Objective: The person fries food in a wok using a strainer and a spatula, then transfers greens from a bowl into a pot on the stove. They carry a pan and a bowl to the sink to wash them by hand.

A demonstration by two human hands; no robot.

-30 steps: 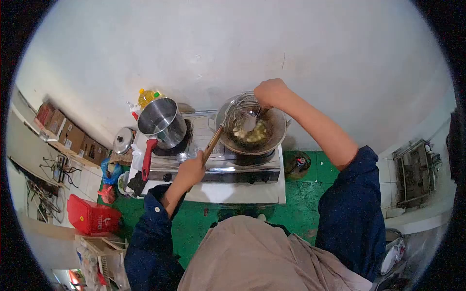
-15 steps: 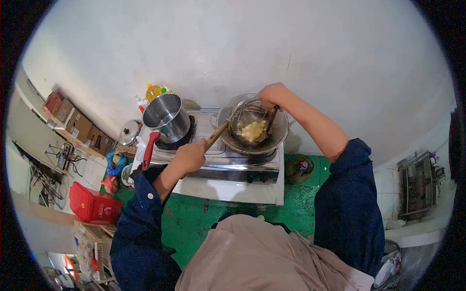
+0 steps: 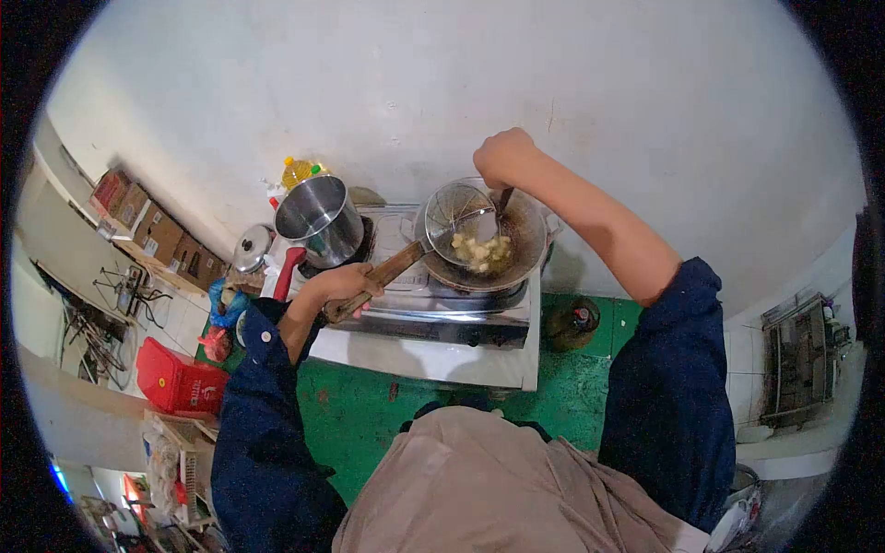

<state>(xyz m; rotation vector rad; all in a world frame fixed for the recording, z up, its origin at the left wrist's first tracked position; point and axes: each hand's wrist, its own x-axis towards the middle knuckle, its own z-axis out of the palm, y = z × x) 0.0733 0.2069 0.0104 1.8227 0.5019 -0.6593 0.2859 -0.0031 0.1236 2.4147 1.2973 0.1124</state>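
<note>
The left hand [image 3: 346, 288] is wrapped round the strainer's [image 3: 454, 210] handle, which slants far and right towards the wok [image 3: 530, 235]; the right hand [image 3: 504, 158], closed on a dark utensil [image 3: 502, 201], is nearer the wok's pale pieces [image 3: 484, 252].

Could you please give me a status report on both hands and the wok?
Left hand holding wire skimmer over wok. Right hand gripping dark utensil. Pale pieces in wok. Pot alongside, clear of skimmer.
</note>
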